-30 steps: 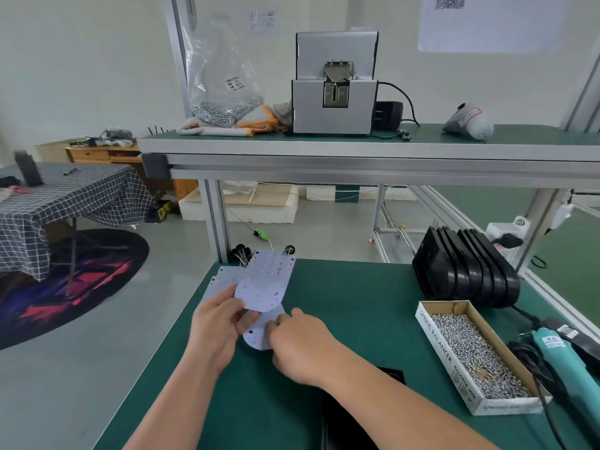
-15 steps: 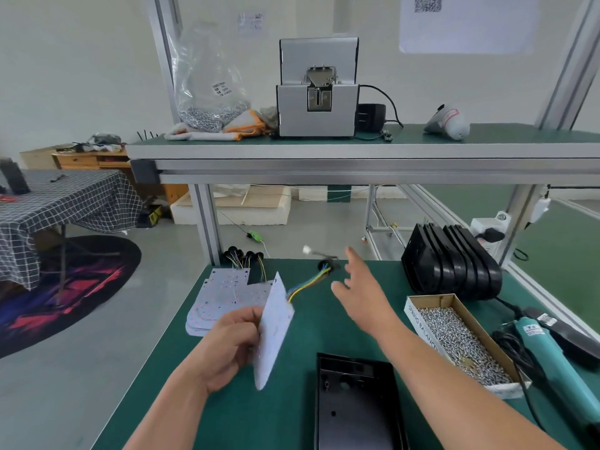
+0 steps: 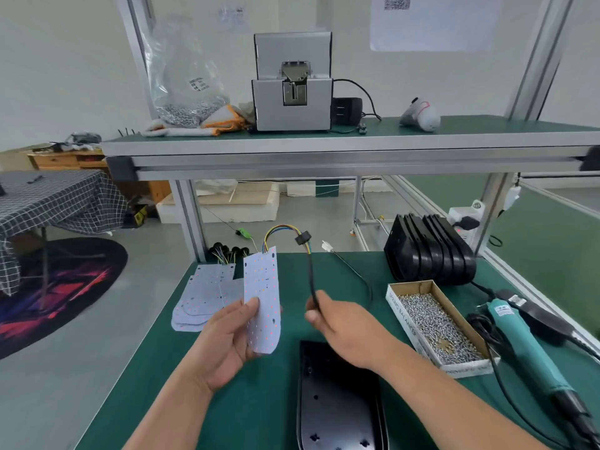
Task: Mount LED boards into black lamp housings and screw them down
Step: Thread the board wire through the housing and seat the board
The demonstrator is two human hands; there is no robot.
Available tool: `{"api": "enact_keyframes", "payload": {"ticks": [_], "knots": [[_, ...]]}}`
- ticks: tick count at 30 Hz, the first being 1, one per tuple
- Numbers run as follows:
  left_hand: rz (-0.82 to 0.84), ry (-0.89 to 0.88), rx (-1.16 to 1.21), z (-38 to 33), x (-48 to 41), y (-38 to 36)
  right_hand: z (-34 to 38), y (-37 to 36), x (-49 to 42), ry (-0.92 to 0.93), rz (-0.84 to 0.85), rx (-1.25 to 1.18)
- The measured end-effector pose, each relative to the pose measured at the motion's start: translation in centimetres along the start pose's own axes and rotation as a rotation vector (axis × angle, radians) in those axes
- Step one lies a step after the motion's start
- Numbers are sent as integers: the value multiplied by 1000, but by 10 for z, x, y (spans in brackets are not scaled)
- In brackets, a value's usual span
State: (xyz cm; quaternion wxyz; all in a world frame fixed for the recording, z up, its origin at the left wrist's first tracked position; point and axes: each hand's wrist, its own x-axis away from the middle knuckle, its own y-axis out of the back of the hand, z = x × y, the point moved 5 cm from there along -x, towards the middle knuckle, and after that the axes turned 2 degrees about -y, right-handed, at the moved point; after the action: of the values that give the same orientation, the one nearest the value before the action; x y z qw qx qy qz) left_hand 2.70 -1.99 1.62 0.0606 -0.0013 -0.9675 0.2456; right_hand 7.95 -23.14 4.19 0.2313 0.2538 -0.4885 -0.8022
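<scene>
- Right hand (image 3: 344,329), open and reaching before, now pinches the thin black cable (image 3: 310,274).
- Left hand (image 3: 224,342) grips the white round-ended LED board (image 3: 263,287) upright above the green table (image 3: 246,417).

The left hand (image 3: 227,342) is holding one LED board (image 3: 263,300) upright above the green table (image 3: 259,410). The right hand (image 3: 344,329) is pinching its black cable (image 3: 311,274). A black housing (image 3: 337,401) is lying below.
</scene>
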Motion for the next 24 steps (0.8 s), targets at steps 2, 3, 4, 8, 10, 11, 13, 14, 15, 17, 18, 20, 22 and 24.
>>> {"api": "enact_keyframes", "payload": {"ticks": [2, 3, 4, 8, 10, 11, 13, 14, 15, 17, 18, 20, 22, 24], "knots": [[-9, 4, 7, 6, -2, -7, 15, -6, 1, 60, 78, 94], [-16, 3, 10, 8, -3, -10, 20, -6, 1, 81, 99, 120], [-18, -1, 9, 9, -3, -12, 24, -4, 1, 95, 110, 140], [26, -16, 34, 8, -2, -22, 31, -1, 2, 111, 170, 199], [53, -19, 35, 9, 0, -28, 32, 1, 3, 101, 185, 201], [62, -24, 28, 8, 1, -32, 32, 2, 2, 100, 186, 221], [74, -52, 2, 5, 4, -38, 30, 3, 2, 97, 190, 277], [77, -66, -9, 4, 5, -41, 29, 4, 3, 94, 180, 290], [80, -79, -14, 3, 6, -43, 29, 5, 5, 100, 162, 295], [79, -97, 2, 2, 8, -46, 30, 10, 9, 110, 93, 255], [74, -102, 20, 2, 10, -48, 29, 13, 11, 99, 48, 213], [43, -109, 63, 3, 14, -48, 20, 18, 15, 84, -24, 173], [-12, -95, 133, 2, 19, -44, 4, 22, 22, 65, -86, 196], [-74, -71, 203, -3, 28, -35, -15, 33, 31, 42, -202, 201]]}}
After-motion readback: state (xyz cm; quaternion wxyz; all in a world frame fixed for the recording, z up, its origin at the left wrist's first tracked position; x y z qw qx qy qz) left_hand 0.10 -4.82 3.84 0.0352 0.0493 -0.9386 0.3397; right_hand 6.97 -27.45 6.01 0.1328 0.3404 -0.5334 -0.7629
